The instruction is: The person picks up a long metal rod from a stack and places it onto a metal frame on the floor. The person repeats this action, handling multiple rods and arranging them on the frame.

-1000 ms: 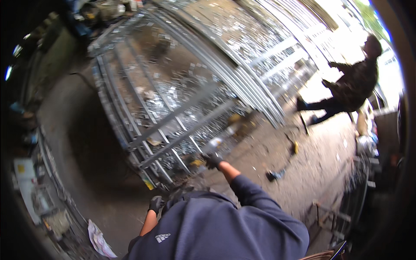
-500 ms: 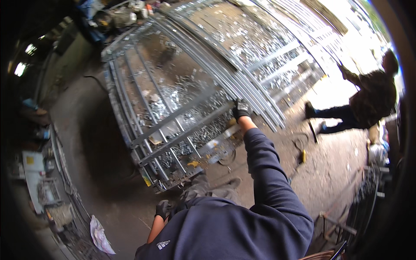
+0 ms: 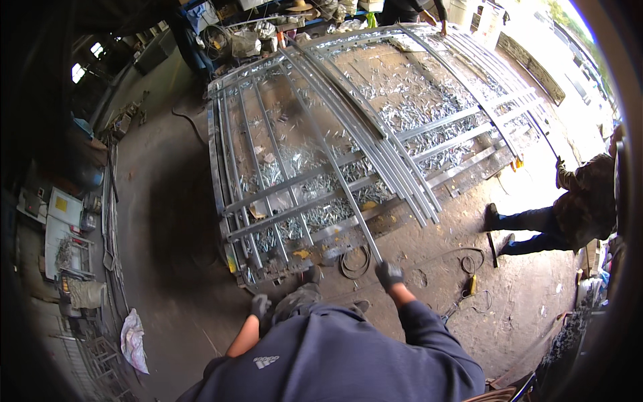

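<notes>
The right hand (image 3: 388, 273) grips the end of a metal bar (image 3: 358, 214) spanning the desk (image 3: 365, 65) and projecting past its near edge. The left hand (image 3: 260, 306) is off the near-left corner; closure cannot be determined.

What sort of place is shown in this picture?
It looks like a metalworking workshop. Long metal bars lie across a large worktable, many small metal pieces are scattered over it, and a yellow tool lies on the floor beside cables.
</notes>
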A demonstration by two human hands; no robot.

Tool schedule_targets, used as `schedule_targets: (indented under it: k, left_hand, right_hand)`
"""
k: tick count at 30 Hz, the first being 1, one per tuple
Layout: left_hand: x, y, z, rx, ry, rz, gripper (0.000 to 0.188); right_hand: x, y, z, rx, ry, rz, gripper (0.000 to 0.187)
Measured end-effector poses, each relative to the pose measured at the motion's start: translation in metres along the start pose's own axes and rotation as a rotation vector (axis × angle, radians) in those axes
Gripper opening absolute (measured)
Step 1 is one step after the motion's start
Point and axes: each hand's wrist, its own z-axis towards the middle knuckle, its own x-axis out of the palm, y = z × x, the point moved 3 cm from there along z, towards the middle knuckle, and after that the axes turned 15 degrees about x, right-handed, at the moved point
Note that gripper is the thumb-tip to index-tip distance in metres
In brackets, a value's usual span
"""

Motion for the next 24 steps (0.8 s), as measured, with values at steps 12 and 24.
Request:
schedule_targets:
  k: [12, 24]
  left_hand:
    - [0.293, -0.089, 0.008, -0.132, 0.605, -0.396, 0.068]
    - [0.368, -0.105, 0.056, -0.231, 0.499, -0.770, 0.045]
  right_hand:
    - [0.004, -0.194, -0.304, 0.712, 0.741, 0.700, 0.040]
    - [0.007, -0.243, -0.444, 1.036, 0.553, 0.694, 0.018]
